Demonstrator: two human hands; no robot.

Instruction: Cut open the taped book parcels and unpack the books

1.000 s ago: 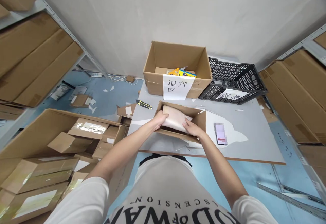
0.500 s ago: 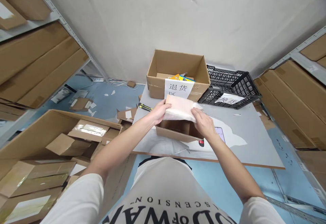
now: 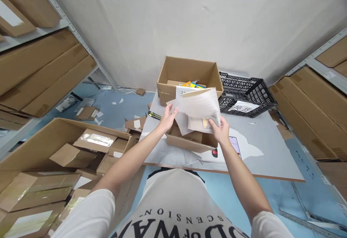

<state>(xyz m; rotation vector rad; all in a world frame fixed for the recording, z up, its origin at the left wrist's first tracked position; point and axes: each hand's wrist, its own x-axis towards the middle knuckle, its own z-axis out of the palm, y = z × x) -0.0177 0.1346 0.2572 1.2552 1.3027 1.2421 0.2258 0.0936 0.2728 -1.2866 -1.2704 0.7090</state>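
Observation:
A thin white foam wrapping sheet point(image 3: 199, 104) is partly unfolded above the small open cardboard box point(image 3: 187, 144) at the table's front. Inside the sheet's lower fold shows a flat pale-beige piece point(image 3: 194, 123) with a tan patch; its kind is unclear. My right hand point(image 3: 221, 130) pinches the sheet's lower right corner, thumb on the front near the tan patch. At the sheet's left edge is my left hand point(image 3: 167, 119), thumb and fingers apart, fingertips at or just touching the foam.
Behind stands a larger cardboard box point(image 3: 162, 93) with colourful packets inside, beside a black plastic crate point(image 3: 245, 95). A yellow-black cutter point(image 3: 154, 115), a red-black tool point(image 3: 214, 152) and a phone point(image 3: 235, 146) lie on the table point(image 3: 271, 151). A big carton point(image 3: 35, 140) of boxes stands left.
The folded foam bundle has been opened out into a wider sheet, showing the beige piece. My left hand has loosened from its left end; my right hand has moved slightly right and down.

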